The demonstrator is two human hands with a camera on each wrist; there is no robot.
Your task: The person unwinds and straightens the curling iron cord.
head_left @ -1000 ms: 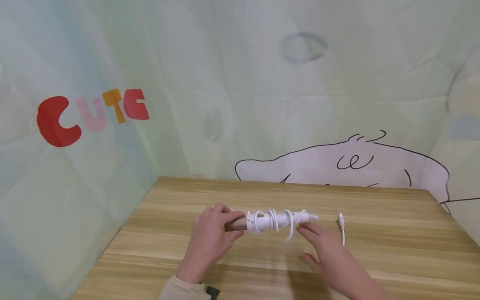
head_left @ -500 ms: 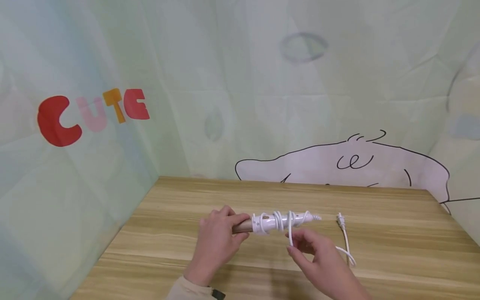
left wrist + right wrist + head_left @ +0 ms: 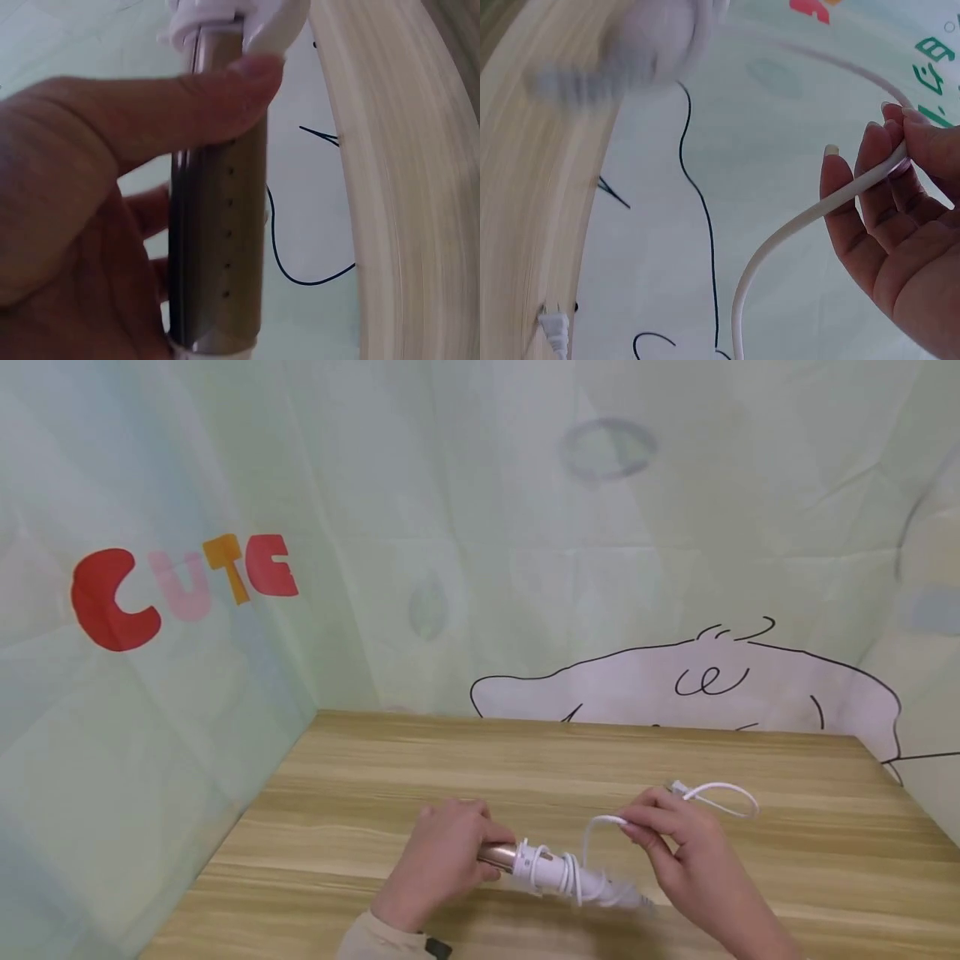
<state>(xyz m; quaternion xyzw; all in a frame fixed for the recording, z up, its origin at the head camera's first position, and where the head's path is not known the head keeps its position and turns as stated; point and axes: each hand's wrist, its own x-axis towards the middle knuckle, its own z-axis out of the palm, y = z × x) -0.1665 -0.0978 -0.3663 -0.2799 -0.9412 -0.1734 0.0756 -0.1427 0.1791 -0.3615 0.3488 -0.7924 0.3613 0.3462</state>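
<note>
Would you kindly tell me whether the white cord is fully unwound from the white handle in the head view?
No, several loops of the white cord are wrapped around the white handle.

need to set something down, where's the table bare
The table is bare at left, between the left hand and the curtain; along the back, behind the wand and plug; and at far right, past the cord. Crowded: the middle, around both hands, right hand included.
</note>
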